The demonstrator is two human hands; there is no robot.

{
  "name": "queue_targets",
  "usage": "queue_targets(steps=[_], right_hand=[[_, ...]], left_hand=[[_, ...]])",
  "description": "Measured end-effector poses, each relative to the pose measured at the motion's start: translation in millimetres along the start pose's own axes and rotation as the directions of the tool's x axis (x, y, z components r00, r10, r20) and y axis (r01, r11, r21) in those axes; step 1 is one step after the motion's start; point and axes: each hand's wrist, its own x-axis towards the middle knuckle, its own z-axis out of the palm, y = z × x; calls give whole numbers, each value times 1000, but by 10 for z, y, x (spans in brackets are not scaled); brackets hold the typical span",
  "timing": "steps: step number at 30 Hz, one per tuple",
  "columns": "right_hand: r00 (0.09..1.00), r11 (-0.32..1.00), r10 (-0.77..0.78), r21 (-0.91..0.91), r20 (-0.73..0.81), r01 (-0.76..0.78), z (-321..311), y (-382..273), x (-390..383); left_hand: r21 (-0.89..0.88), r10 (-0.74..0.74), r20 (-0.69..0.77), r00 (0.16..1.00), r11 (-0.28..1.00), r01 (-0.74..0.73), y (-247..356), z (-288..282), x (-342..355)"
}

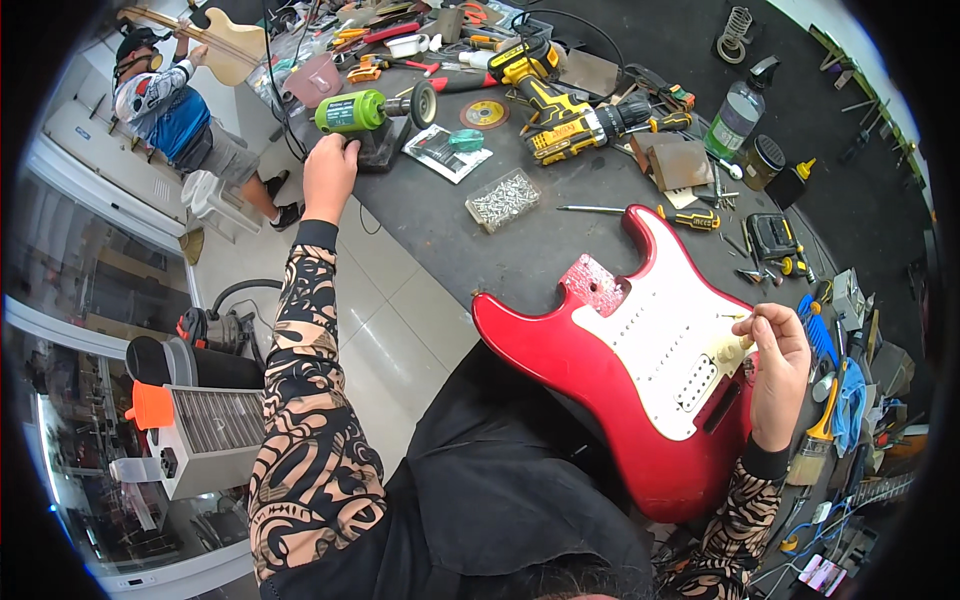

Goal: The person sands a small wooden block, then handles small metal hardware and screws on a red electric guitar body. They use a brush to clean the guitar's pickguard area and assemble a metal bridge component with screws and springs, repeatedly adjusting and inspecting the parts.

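Observation:
A red electric guitar body [540,335] with a white pickguard [655,340] rests across my lap and the bench edge. Over its right side my right hand [780,375] is closed in a pinch on a small thin metal piece that looks like a screw [730,316]. My left hand [330,180] reaches to the far left of the bench. Its fingers are curled against the near side of a green bench grinder [350,112], with the fingertips partly hidden. The grinder's round wheel [423,104] points right.
On the bench lie a box of screws [503,200], a white packet [447,153], a yellow cordless drill [580,130], a screwdriver [690,217] and a spray bottle [738,110]. A brush [815,450] lies at right. Another person [180,110] stands at far left holding a pale guitar [235,48].

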Motion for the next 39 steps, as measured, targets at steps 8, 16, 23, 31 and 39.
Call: queue_targets(steps=[8,16,23,31,39], right_hand=[[999,999,-34,30,-28,35,-11,-8,-11],[998,1000,-8,24,-57,9,-34,24,-5],[988,1000,1,-30,-155,-6,-92,-59,5],[982,994,31,109,-184,-10,-401,-12,-43],[953,997,-10,65,-304,31,-836,212,-95]], left_hand=[[51,-252,112,961,967,248,72,21,49],[103,-148,147,978,986,134,57,-118,22],[12,-175,136,975,984,175,-36,-2,57],[-306,-71,-129,989,952,28,887,-532,-344],[-809,331,60,942,569,-148,2910,-932,-538]])
